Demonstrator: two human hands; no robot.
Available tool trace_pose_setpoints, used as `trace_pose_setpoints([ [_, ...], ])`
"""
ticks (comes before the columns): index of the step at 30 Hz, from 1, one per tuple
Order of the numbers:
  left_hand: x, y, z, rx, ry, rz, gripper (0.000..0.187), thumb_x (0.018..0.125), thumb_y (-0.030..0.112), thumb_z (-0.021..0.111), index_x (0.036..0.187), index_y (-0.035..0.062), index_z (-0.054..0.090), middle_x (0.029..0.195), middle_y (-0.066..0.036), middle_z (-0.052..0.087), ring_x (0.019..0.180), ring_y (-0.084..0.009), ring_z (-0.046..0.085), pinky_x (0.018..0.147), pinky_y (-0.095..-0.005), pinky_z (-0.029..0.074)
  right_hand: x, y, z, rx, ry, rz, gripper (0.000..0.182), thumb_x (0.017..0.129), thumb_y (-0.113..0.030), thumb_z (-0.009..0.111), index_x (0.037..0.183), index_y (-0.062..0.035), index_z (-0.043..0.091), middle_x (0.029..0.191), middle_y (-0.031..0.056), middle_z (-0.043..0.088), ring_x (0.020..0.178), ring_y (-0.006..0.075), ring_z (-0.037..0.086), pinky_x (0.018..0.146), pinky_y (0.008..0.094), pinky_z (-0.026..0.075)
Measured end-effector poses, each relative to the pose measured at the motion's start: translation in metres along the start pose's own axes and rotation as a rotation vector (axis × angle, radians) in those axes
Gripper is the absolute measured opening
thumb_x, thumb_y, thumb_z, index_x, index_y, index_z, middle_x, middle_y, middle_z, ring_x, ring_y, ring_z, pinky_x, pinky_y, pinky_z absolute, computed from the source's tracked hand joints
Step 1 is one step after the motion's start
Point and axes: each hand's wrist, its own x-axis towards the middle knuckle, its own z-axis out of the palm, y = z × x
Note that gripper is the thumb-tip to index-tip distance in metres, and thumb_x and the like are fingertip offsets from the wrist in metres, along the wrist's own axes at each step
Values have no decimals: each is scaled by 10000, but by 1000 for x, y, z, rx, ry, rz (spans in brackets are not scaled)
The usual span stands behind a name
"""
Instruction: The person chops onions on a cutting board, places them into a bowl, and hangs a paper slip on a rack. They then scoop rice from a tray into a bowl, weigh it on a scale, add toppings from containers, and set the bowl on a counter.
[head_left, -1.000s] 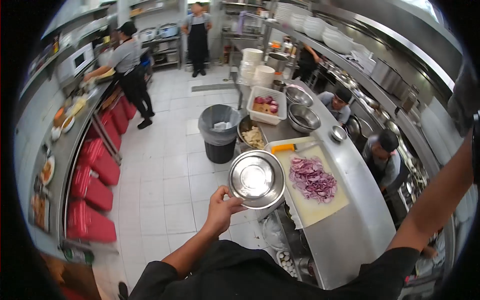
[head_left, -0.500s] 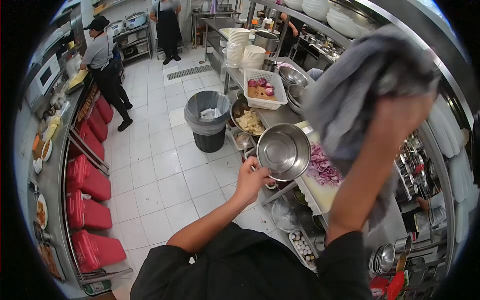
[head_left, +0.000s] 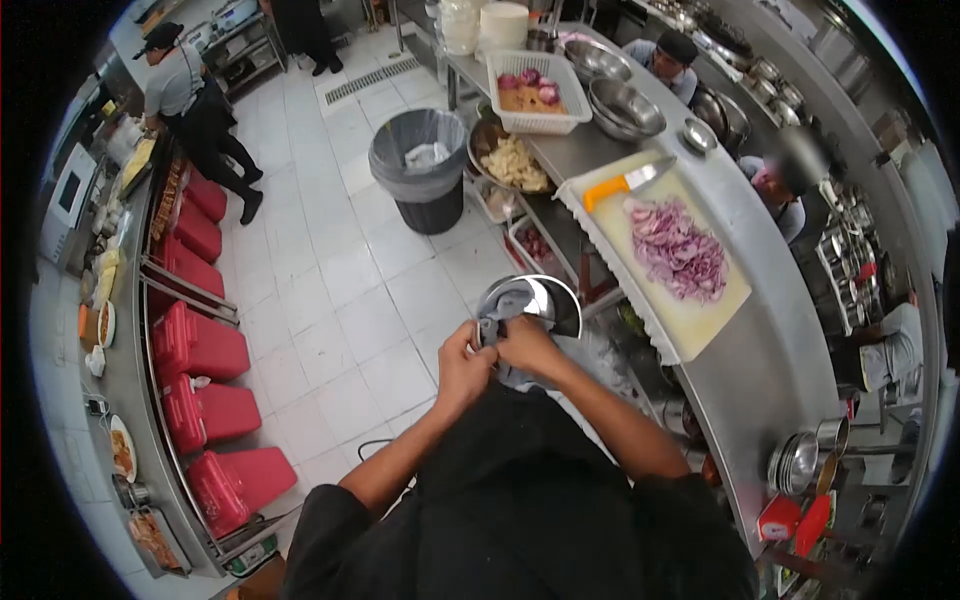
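In front of my apron I hold a shiny metal bowl (head_left: 562,302), tilted on its side. My left hand (head_left: 465,368) is closed on the bowl's near rim, with a bit of cloth at its fingers. My right hand (head_left: 530,345) presses a grey cloth (head_left: 514,300) into the bowl; its fingertips are partly hidden by the cloth. To the right, a pale cutting board (head_left: 705,330) carries a heap of sliced red onion (head_left: 680,250). A knife with an orange handle (head_left: 607,190) lies at the board's far end.
A white basket (head_left: 575,124) of red onions and metal bowls (head_left: 625,108) stand farther along the steel counter (head_left: 770,370). A lined bin (head_left: 420,185) is on the tiled floor. Red tubs (head_left: 200,345) line the left counter. Co-workers stand at left (head_left: 195,110) and behind the right counter.
My right hand has come down from the upper right with the cloth and into the bowl. The bowl has moved nearer my body, and my view has shifted.
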Motion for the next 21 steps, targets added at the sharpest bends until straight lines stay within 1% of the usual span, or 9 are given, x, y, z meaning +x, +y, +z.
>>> trace_pose_setpoints([
  [4,-9,-34,-2,52,-68,-66,131,698,2,581,723,-6,453,592,-51,451,530,-125,479,488,-287,403,-17,18,13,-592,-254,-152,215,717,-148,643,895,-46,708,1048,235,641,984,347,638,821,444,514],
  [5,-12,-26,-3,231,-89,91,116,708,-10,574,736,-27,463,600,-72,459,538,-139,505,471,-311,421,-34,9,0,-693,-225,-251,184,725,-163,656,874,-71,714,935,190,675,897,307,673,744,430,534],
  [8,-10,4,-5,193,-125,-3,93,712,-24,565,741,-29,477,623,-74,498,578,-142,543,467,-318,442,-36,4,-8,-686,40,-184,150,743,-167,645,839,-70,707,795,157,683,769,311,684,665,422,538],
  [9,-4,-6,-7,-21,-169,-230,69,719,-30,552,781,-31,523,644,-74,533,611,-150,563,466,-306,448,-34,-1,-10,-688,192,-266,110,744,-140,644,786,-51,692,675,152,662,666,325,672,622,420,537],
  [12,2,9,-11,-223,-239,-284,107,719,-27,538,824,-26,558,655,-69,538,641,-155,577,519,-299,469,-16,-1,8,-403,387,-204,132,702,-89,643,805,-7,645,845,222,648,793,386,639,682,464,511],
  [14,15,-11,-13,-75,-250,-106,224,665,-62,504,862,-1,590,761,-26,581,719,-127,564,628,-272,476,-26,-7,9,-402,78,-139,299,694,-141,654,942,23,620,989,235,633,928,383,619,816,476,484],
  [16,31,-42,-22,256,-254,66,132,644,-66,508,709,45,481,667,10,488,639,-106,534,582,-267,490,-36,10,17,-427,-77,-88,408,768,-189,594,1146,-38,579,1186,256,548,957,413,621,826,522,491],
  [18,18,7,-8,-25,-337,-165,184,644,-84,502,672,65,397,626,5,431,550,-112,511,473,-288,497,-51,11,4,-577,2,-119,303,799,-202,568,1049,-48,640,1146,254,564,876,391,654,732,463,536],
  [21,20,13,19,-114,-359,-130,203,650,-97,494,671,67,376,618,-12,426,486,-120,491,394,-305,490,-57,22,-12,-745,67,-95,230,760,-153,594,942,-45,686,1015,213,639,839,370,667,704,447,541],
])
